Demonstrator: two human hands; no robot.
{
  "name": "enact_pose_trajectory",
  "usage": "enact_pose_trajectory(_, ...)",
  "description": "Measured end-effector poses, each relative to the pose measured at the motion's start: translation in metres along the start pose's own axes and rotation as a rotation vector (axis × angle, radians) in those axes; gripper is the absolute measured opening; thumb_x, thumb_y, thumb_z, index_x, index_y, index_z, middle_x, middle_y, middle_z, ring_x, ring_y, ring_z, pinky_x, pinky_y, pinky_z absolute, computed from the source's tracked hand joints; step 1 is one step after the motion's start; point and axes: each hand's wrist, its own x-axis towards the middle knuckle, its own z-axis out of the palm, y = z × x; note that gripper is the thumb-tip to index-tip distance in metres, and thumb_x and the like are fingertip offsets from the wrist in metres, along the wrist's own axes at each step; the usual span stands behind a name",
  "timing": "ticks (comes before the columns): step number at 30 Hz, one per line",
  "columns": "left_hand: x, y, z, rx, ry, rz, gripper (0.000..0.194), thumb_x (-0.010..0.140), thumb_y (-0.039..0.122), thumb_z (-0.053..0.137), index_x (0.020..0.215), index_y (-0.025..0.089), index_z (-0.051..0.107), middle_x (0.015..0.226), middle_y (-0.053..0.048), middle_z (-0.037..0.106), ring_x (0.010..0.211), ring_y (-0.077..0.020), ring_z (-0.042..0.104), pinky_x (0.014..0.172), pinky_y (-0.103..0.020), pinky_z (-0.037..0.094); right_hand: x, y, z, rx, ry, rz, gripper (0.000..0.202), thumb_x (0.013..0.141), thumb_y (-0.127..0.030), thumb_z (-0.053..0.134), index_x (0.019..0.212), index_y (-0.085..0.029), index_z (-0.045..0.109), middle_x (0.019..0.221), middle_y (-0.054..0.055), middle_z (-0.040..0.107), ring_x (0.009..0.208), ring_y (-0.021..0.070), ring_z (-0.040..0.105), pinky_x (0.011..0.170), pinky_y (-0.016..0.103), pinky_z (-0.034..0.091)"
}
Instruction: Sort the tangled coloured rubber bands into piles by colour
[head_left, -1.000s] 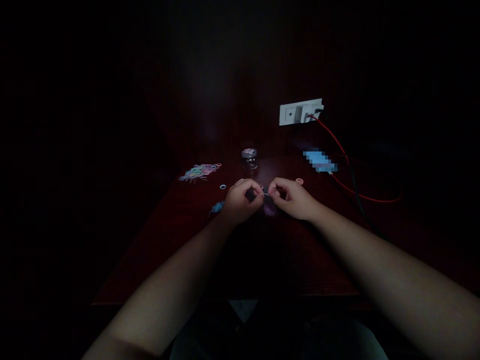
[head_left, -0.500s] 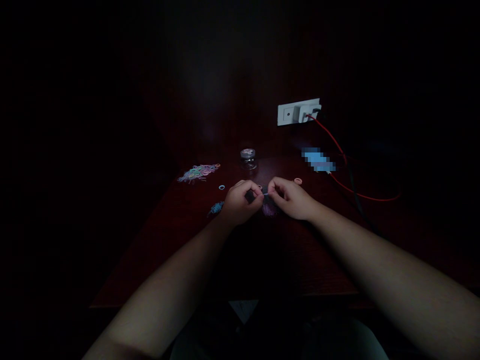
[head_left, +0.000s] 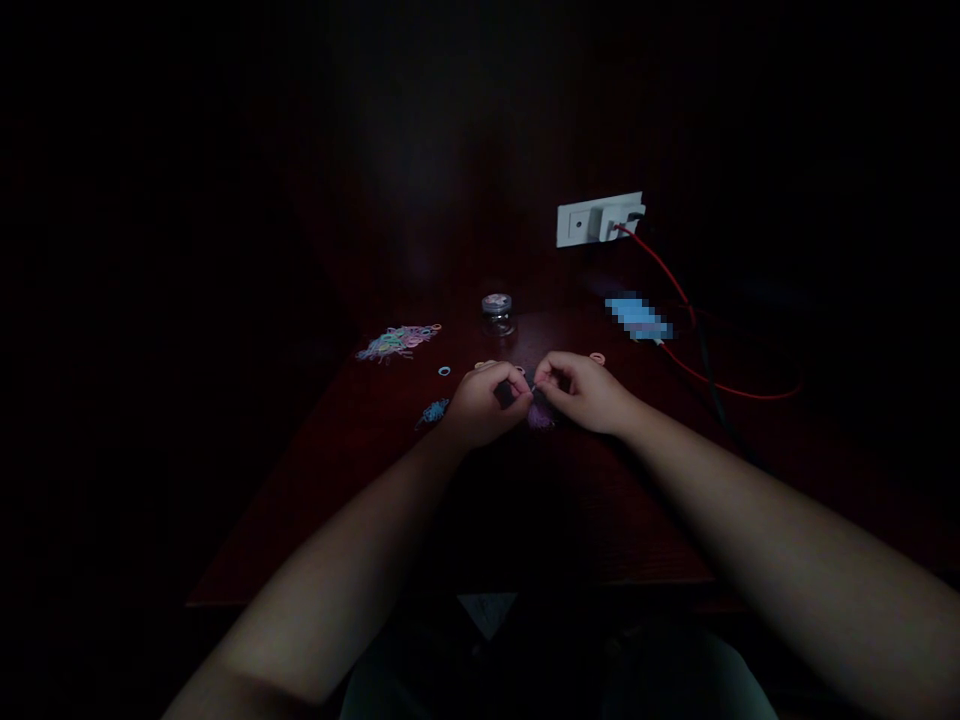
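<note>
My left hand (head_left: 484,405) and my right hand (head_left: 585,392) meet over the table, fingertips nearly touching. Each pinches thumb against forefinger on a small pale elastic hair tie (head_left: 534,389), mostly hidden by the fingers. Just below the fingertips lies a heap of purple hair ties (head_left: 540,416). Blue hair ties (head_left: 433,413) are bunched to the left of my left wrist, with a single light-blue ring (head_left: 444,371) behind them. An orange ring (head_left: 597,358) shows behind my right hand. Other rings lie partly hidden behind my left hand.
A mixed pile of coloured hair ties (head_left: 397,343) lies at the back left of the dark red table (head_left: 315,500). A lidded clear jar (head_left: 497,313) stands at the back. On the right, a red cable (head_left: 660,262) runs from a wall socket (head_left: 577,226) to a blurred blue object (head_left: 637,316).
My fingertips have come closer together, and the pale hair tie stretched between them shows less. The view has shifted very slightly.
</note>
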Motion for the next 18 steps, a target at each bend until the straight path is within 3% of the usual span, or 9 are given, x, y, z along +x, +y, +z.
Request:
enact_pose_trajectory(10,-0.0007,-0.0024,0.0000,0.008,0.031,-0.032,0.004,0.078,0.019,0.061,0.074,0.019,0.060,0.074,-0.001,0.063,0.073,-0.0136,0.057,0.069,-0.028,0.044,0.0013,0.0030,0.0004,0.000,0.081,-0.026,0.004,0.081,-0.019,0.053,0.078,-0.017,0.053,0.067,-0.002,0.051,0.058,0.0098,0.043,0.055,0.023,0.033)
enact_pose_trajectory(18,-0.0004,-0.0022,0.0005,0.017,0.043,-0.031,0.004,0.077,0.019,0.062,0.074,0.018,0.061,0.073,0.000,0.063,0.073,-0.0131,0.057,0.069,-0.027,0.044,0.0022,0.0009,0.0019,0.112,0.097,0.068,0.006,0.078,-0.021,0.057,0.075,-0.016,0.055,0.060,-0.003,0.050,0.053,0.0092,0.043,0.052,0.023,0.033)
